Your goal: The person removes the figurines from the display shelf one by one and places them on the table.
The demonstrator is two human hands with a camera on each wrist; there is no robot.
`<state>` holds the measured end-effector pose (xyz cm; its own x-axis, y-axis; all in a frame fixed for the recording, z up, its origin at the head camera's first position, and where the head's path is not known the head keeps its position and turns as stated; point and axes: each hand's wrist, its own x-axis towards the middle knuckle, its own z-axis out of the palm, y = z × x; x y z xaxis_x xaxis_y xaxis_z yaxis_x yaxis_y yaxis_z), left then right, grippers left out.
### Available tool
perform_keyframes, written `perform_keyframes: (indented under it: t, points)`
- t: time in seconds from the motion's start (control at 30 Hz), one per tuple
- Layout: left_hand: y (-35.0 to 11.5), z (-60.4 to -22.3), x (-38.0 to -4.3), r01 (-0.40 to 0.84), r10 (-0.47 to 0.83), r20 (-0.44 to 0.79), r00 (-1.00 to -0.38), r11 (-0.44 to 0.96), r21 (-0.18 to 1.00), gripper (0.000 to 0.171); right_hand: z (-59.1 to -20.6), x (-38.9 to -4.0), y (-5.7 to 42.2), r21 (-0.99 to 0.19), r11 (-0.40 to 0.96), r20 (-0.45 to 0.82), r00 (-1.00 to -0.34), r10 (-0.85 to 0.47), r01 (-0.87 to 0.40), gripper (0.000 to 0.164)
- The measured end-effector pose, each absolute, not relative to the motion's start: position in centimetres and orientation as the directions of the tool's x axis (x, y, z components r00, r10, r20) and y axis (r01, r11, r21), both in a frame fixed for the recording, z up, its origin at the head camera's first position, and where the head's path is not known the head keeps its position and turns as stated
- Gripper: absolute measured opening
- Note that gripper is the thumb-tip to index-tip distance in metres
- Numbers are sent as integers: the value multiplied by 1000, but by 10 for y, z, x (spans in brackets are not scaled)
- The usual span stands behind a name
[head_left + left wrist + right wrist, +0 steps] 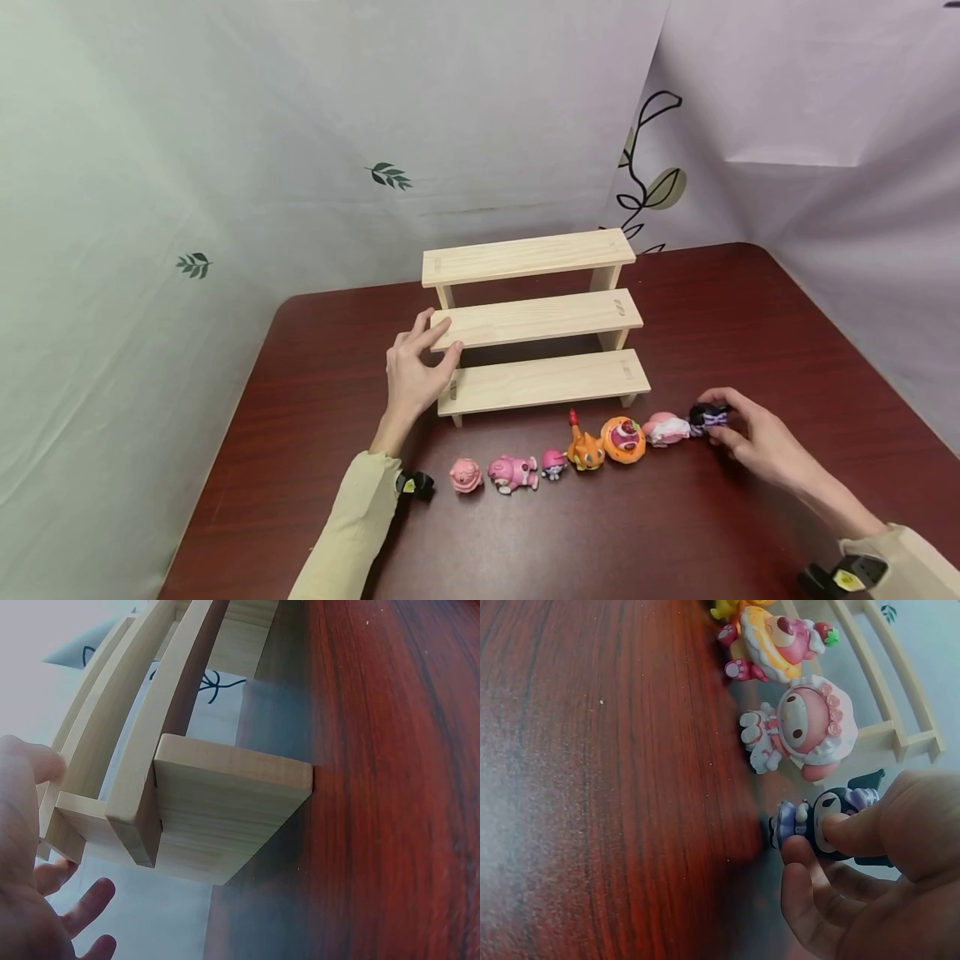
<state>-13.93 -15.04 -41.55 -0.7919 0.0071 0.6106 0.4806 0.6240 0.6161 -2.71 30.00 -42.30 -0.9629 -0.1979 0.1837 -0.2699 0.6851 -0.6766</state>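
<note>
A three-step wooden display stand (551, 381) stands on the table. My left hand (417, 371) grips the left end of its middle step, thumb at the front edge; in the left wrist view the other fingers spread past the step's end. At the right end of a row of figurines, my right hand (765, 442) pinches a small black-and-purple figurine (830, 821) between thumb and fingers. That figurine is upright, its feet at or close to the tabletop. Beside it stands a pink figurine in a white frilly bonnet (810, 724).
Leftward along the row are a figurine with an orange ring (623, 440), an orange figurine with a red-tipped tail (586, 452), a small pink-haired one (553, 463), a pink one (513, 472) and a round pink one (466, 475). Pale cloth (300, 167) hangs behind the dark red table (315, 417).
</note>
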Motion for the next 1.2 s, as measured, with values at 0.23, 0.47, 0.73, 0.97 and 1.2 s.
perform_keyframes:
  t: [0.23,0.47,0.73,0.97,1.2]
  points:
    - [-150,-416,-139,480,6,610,-792,624,617,39,-426,-27,300,-683,683,172,-966,-193,-259,42]
    - [-151,-417,-140,480,8,608,-794,622,619,39,-425,-28,301,-615,723,227,-949,-221,-315,45]
    - [-151,-417,-140,478,8,606,-795,624,619,39,-425,-29,301,-574,746,248,-940,-233,-337,44]
    - [-151,-417,-139,471,4,599,-801,622,625,38,-424,-31,302,-557,749,266,-931,-250,-360,47]
    - [-151,-417,-139,467,5,594,-804,623,627,38,-424,-32,303,-560,743,261,-929,-262,-367,48]
